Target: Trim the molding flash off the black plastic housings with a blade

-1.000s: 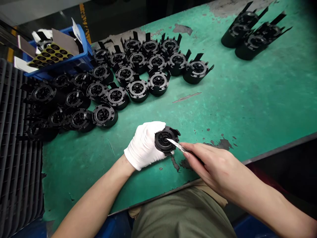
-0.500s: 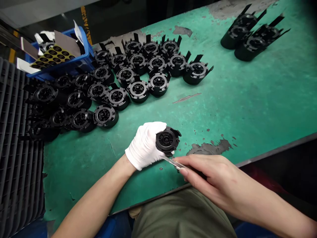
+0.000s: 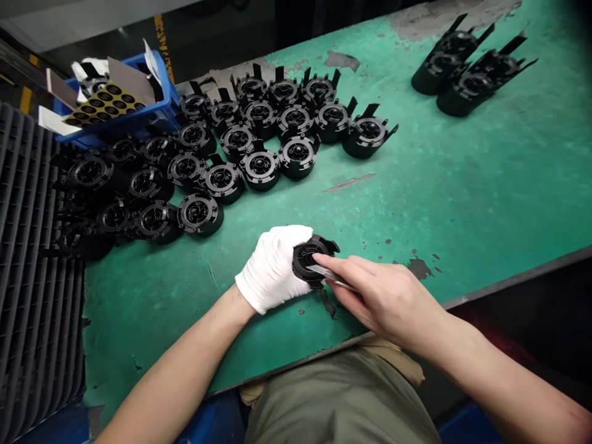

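My left hand point(image 3: 276, 268), in a white glove, is closed around a round black plastic housing point(image 3: 303, 256) just above the green table. The housing's ribbed round face is turned up, and one tab sticks out at its upper right. Bare and closed, my right hand point(image 3: 377, 293) grips a slim metal tool point(image 3: 324, 272) with a pointed, blade-like tip. That tip lies over the housing's face, and my index fingertip is at the centre of the face. Whether the tip touches the plastic I cannot tell.
Several similar black housings point(image 3: 259, 166) stand grouped on the green table point(image 3: 416, 203) at the left and back. Behind them a blue bin point(image 3: 169, 102) holds cardboard and a yellow sheet of round black stickers point(image 3: 99, 106). Taller black stacks point(image 3: 457, 98) stand back right.
My right hand has moved up and left, bringing the metal tool from below the housing's edge onto its face. The left hand keeps its hold, nearly still. The view has shifted slightly.
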The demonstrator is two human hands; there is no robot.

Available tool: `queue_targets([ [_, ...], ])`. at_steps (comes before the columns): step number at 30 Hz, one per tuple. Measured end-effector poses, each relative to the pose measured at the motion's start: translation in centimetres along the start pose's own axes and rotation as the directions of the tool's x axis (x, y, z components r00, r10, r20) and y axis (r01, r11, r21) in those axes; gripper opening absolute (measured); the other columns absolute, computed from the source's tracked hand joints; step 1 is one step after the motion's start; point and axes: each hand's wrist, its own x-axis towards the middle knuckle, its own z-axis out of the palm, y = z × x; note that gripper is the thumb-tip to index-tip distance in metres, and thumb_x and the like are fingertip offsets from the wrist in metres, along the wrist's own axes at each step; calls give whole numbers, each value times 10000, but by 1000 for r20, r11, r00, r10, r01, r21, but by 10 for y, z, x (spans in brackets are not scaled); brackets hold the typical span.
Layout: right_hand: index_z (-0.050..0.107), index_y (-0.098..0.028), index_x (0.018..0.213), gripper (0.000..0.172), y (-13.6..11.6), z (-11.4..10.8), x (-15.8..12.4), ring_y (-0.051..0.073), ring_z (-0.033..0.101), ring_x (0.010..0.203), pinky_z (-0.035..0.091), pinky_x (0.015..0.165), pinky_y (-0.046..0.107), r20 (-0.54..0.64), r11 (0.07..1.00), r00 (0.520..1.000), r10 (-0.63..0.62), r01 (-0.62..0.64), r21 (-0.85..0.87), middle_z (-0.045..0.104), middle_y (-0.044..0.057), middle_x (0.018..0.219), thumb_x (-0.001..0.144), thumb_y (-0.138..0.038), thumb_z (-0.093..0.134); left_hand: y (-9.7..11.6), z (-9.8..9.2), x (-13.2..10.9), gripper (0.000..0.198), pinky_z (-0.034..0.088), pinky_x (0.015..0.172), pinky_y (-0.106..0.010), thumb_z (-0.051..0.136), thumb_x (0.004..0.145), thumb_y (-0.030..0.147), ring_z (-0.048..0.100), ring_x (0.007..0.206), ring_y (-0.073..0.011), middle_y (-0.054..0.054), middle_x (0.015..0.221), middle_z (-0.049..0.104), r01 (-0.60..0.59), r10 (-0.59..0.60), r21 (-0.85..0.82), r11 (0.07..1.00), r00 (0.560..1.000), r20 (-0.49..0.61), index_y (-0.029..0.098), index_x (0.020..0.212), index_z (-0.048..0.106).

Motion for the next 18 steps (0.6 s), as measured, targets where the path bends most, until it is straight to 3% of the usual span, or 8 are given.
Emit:
queue_targets([
  [3, 511, -139, 1595, 477, 0, 3, 3, 144, 640, 642, 451, 564, 310, 9, 991, 996, -86, 87, -104, 705, 0, 868, 1119, -152, 488, -5, 5, -4, 646, 651, 1026, -489, 872, 867, 618, 812, 1119, -342, -159, 1213, 820, -63, 71, 64, 996, 987, -143, 176, 1297, 681],
  [5, 487, -120, 1615, 506, 2, 1, 5, 141, 620, 639, 429, 556, 316, 8, 980, 990, -141, 141, -139, 685, -13, 839, 1109, -125, 485, -6, 5, -4, 706, 663, 998, -482, 894, 836, 670, 819, 1092, -344, -163, 1188, 824, -84, 93, 68, 994, 983, -157, 171, 1284, 678],
  [7, 514, -123, 1583, 475, 2, -3, 7, 144, 619, 655, 433, 578, 316, 3, 971, 981, -192, 190, -145, 664, -24, 803, 1109, -113, 485, -4, 2, -2, 661, 671, 965, -475, 926, 798, 670, 825, 1038, -337, -141, 1128, 829, -62, 67, 41, 997, 992, -111, 194, 1196, 699],
  [12, 648, -154, 1376, 286, -3, -7, 7, 155, 596, 658, 389, 578, 348, 8, 937, 937, -348, 348, 0, 644, -23, 760, 1120, -153, 522, 1, -3, 1, 435, 651, 1022, -494, 944, 783, 442, 815, 1096, -345, -114, 1157, 821, 2, -2, 4, 1000, 999, -42, 234, 1084, 709],
  [16, 662, -143, 1348, 270, -3, -6, 3, 147, 667, 730, 472, 653, 306, -17, 987, 987, -162, 162, -25, 716, 18, 877, 1162, -282, 523, 2, -2, 1, 428, 649, 995, -473, 925, 809, 450, 811, 1065, -331, -106, 1125, 815, -16, 16, 11, 1000, 999, -49, 228, 1107, 712],
  [18, 685, -155, 1231, 258, 0, -8, 1, 150, 696, 761, 483, 671, 294, -11, 997, 999, -51, 50, -62, 724, 30, 906, 1175, -338, 513, 3, -2, 2, 418, 640, 1007, -458, 912, 842, 495, 806, 1058, -316, -98, 1109, 814, -1, 2, 11, 1000, 1000, -25, 233, 1105, 719],
])
